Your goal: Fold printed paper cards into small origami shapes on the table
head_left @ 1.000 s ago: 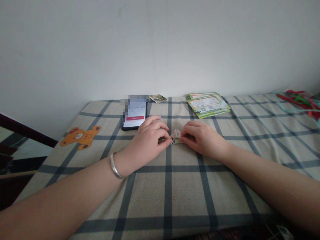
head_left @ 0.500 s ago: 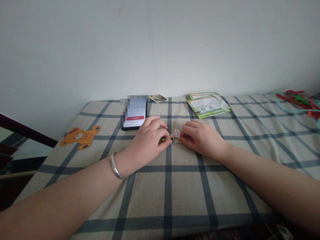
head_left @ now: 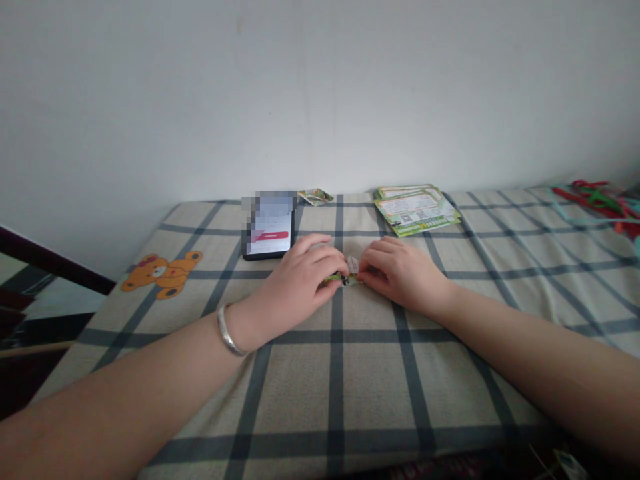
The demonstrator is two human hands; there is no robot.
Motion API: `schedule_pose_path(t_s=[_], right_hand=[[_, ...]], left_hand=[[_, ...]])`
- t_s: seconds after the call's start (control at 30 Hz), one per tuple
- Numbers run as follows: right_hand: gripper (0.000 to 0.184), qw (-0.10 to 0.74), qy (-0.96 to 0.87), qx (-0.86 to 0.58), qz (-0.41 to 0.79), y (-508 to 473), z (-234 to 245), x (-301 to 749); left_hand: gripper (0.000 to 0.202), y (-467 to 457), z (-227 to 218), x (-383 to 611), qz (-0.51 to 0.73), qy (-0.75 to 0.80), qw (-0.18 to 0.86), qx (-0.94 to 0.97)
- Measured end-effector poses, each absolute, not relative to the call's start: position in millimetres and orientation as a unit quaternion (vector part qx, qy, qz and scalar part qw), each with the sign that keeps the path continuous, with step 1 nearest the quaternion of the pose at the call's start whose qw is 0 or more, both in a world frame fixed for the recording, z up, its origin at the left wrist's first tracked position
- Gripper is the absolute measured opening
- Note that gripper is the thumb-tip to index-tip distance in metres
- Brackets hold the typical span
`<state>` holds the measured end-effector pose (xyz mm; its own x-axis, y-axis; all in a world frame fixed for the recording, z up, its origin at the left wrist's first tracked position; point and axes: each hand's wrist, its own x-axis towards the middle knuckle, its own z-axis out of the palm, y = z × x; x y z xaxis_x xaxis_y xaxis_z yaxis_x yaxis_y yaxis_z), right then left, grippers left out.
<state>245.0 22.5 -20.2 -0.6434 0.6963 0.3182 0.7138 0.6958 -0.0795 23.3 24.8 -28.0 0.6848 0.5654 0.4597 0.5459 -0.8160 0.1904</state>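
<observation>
A small folded piece of printed paper (head_left: 353, 266), white and green, is held between my two hands just above or on the checked tablecloth. My left hand (head_left: 307, 270), with a silver bangle at the wrist, pinches its left end between thumb and fingers. At the right end, the closed fingers of my right hand (head_left: 397, 270) grip the same paper. Much of the paper is hidden by the fingertips, so its full shape does not show.
A phone (head_left: 270, 233) lies beyond my left hand. Near the wall are a folded paper piece (head_left: 316, 197) and a stack of printed leaflets (head_left: 417, 212). A bear picture (head_left: 163, 275) is at left. Red and green strips (head_left: 597, 200) lie in a clear tray at far right.
My left fingers have shifted slightly right and now cover more of the paper. The paper's raised peak shows less than before. My right hand has barely moved.
</observation>
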Motion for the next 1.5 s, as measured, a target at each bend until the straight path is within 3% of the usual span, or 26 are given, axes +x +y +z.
schedule_pose_path(t_s=[0.77,1.1,1.5], right_hand=[[0.012,0.209,-0.907,-0.366,0.008,25.4,-20.1,250.3],[0.022,0.17,-0.957,-0.233,-0.028,23.5,-11.3,260.3],[0.023,0.098,-0.967,-0.22,-0.084,19.3,-2.4,258.3]], left_hand=[[0.025,15.2,-18.9,20.0,0.168,0.227,-0.084,0.956],[0.027,13.3,-18.5,18.8,0.16,0.231,-0.089,0.956],[0.026,9.4,-14.1,21.4,0.123,0.235,-0.132,0.955]])
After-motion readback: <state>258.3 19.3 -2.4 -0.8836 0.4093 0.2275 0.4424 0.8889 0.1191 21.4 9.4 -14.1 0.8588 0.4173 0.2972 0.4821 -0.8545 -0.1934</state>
